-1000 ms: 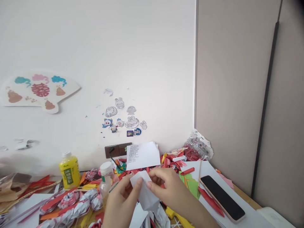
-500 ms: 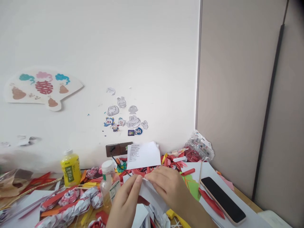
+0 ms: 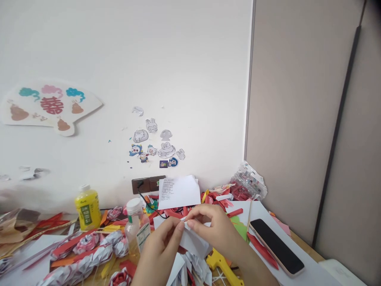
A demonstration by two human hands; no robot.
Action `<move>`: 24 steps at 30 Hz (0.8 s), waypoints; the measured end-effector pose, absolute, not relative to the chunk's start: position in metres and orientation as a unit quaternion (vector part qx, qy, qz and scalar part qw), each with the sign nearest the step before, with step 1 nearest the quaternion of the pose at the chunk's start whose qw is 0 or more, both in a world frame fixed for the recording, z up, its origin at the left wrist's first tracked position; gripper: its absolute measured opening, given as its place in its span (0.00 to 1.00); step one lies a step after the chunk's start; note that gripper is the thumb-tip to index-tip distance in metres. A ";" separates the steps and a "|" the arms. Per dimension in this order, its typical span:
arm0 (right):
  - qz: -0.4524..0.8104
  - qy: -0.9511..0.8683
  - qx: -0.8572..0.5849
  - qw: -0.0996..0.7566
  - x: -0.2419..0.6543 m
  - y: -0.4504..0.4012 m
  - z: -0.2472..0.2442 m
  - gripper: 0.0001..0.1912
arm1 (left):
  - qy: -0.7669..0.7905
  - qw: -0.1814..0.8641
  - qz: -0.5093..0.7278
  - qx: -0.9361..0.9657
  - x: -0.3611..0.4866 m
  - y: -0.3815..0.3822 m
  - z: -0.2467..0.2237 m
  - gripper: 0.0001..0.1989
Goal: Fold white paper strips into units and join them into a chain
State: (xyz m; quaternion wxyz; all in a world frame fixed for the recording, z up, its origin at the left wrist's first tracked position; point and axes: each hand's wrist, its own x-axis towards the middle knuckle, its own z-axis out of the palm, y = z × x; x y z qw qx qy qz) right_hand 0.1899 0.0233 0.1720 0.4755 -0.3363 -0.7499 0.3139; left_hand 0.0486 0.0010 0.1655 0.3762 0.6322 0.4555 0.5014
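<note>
A folded piece of white paper (image 3: 193, 239) is pinched along its top edge between both hands. My left hand (image 3: 163, 244) holds the left part of that edge with thumb and index finger. My right hand (image 3: 216, 226) pinches the same edge just to the right, its fingers curled and nearly touching the left fingertips. Under the hands lies crumpled white paper (image 3: 198, 266), and a yellow tool (image 3: 224, 268) rests below the right wrist.
A clear bottle (image 3: 135, 224) and a yellow bottle (image 3: 88, 207) stand left of the hands. A phone (image 3: 276, 246) lies at the right. Twisted paper (image 3: 86, 262) and colored scraps cover the left side. A handwritten sheet (image 3: 180, 193) leans at the wall.
My right hand has turned and its fingers have curled from lying over the paper into a pinch at the edge. More of the yellow tool shows. The camera view has shifted slightly.
</note>
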 end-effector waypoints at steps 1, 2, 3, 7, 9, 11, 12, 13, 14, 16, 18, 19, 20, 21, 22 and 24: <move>0.325 -0.746 -0.336 0.475 0.190 0.024 0.172 0.05 | 0.457 0.378 0.499 0.632 0.049 0.001 0.165 0.12; 0.331 -0.742 -0.337 0.475 0.190 0.024 0.171 0.05 | 0.459 0.377 0.495 0.634 0.049 0.001 0.165 0.12; 0.334 -0.740 -0.338 0.476 0.190 0.024 0.171 0.05 | 0.462 0.374 0.490 0.637 0.048 0.001 0.166 0.12; 0.338 -0.733 -0.346 0.479 0.190 0.024 0.170 0.05 | 0.464 0.363 0.480 0.651 0.048 0.001 0.166 0.12; 0.339 -0.731 -0.348 0.479 0.190 0.024 0.170 0.05 | 0.463 0.361 0.477 0.654 0.048 0.001 0.166 0.12; 0.338 -0.732 -0.347 0.480 0.190 0.023 0.170 0.05 | 0.468 0.353 0.475 0.656 0.048 0.000 0.165 0.12; 0.337 -0.732 -0.346 0.481 0.190 0.023 0.171 0.05 | 0.472 0.346 0.474 0.657 0.048 0.000 0.165 0.12; 0.337 -0.732 -0.345 0.482 0.190 0.023 0.171 0.05 | 0.476 0.340 0.474 0.658 0.048 -0.001 0.165 0.12; 0.337 -0.731 -0.344 0.483 0.190 0.023 0.171 0.05 | 0.478 0.336 0.474 0.659 0.048 -0.001 0.165 0.12; 0.337 -0.729 -0.346 0.485 0.189 0.023 0.171 0.05 | 0.483 0.324 0.477 0.660 0.049 -0.002 0.166 0.12; 0.330 -0.731 -0.350 0.485 0.188 0.023 0.170 0.04 | 0.491 0.301 0.476 0.665 0.050 -0.002 0.167 0.12; 0.323 -0.733 -0.352 0.484 0.188 0.023 0.170 0.04 | 0.495 0.286 0.473 0.670 0.051 -0.002 0.167 0.12; 0.316 -0.735 -0.355 0.483 0.188 0.022 0.169 0.04 | 0.499 0.270 0.469 0.677 0.051 -0.003 0.167 0.12; 0.309 -0.738 -0.357 0.483 0.187 0.022 0.169 0.04 | 0.501 0.256 0.463 0.685 0.052 -0.003 0.167 0.12; 0.303 -0.739 -0.359 0.483 0.187 0.022 0.168 0.05 | 0.502 0.243 0.459 0.691 0.052 -0.003 0.167 0.12; 0.297 -0.743 -0.359 0.481 0.188 0.021 0.168 0.05 | 0.506 0.215 0.460 0.697 0.052 -0.003 0.166 0.11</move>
